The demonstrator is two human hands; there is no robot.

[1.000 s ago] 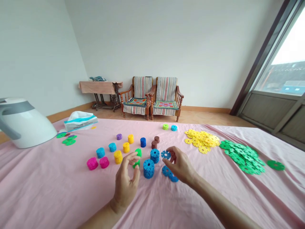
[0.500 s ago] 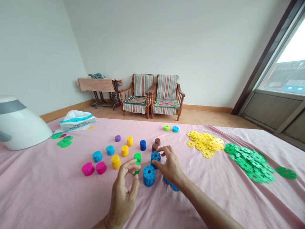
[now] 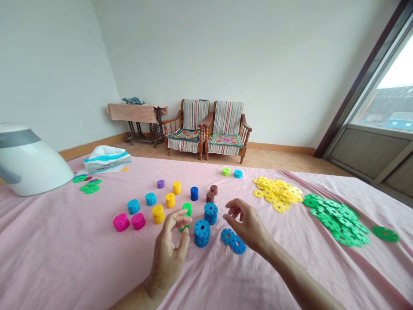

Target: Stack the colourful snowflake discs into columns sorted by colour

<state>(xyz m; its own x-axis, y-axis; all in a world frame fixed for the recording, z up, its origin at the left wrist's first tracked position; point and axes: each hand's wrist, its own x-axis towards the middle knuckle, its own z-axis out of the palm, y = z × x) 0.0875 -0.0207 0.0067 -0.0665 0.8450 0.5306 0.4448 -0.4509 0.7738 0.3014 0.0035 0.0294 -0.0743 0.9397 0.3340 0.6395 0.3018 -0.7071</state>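
Two stacks of blue notched discs stand between my hands, a nearer blue stack (image 3: pixel 201 234) and a farther blue stack (image 3: pixel 211 214). My right hand (image 3: pixel 247 221) hovers just right of the farther stack, thumb and fingers apart, holding nothing. Below it, a few loose blue discs (image 3: pixel 233 241) lie flat and overlap. My left hand (image 3: pixel 171 245) is left of the nearer stack, its thumb and fingertips apart in a curve with nothing between them. Beyond its fingers stands a green stack (image 3: pixel 187 209), partly hidden by the hand.
Several small stacks stand left and behind: pink (image 3: pixel 121 222), yellow (image 3: pixel 158 214), light blue (image 3: pixel 133 206), dark blue (image 3: pixel 194 193) and brown (image 3: pixel 210 197). Loose yellow discs (image 3: pixel 277 191) and green discs (image 3: pixel 335 217) are heaped at right. A tissue pack (image 3: pixel 108 160) and a white kettle (image 3: pixel 35 161) stand left.
My right hand has let go of the farther blue stack and moved right, uncovering the loose blue discs. My left hand has stayed nearly where it was.
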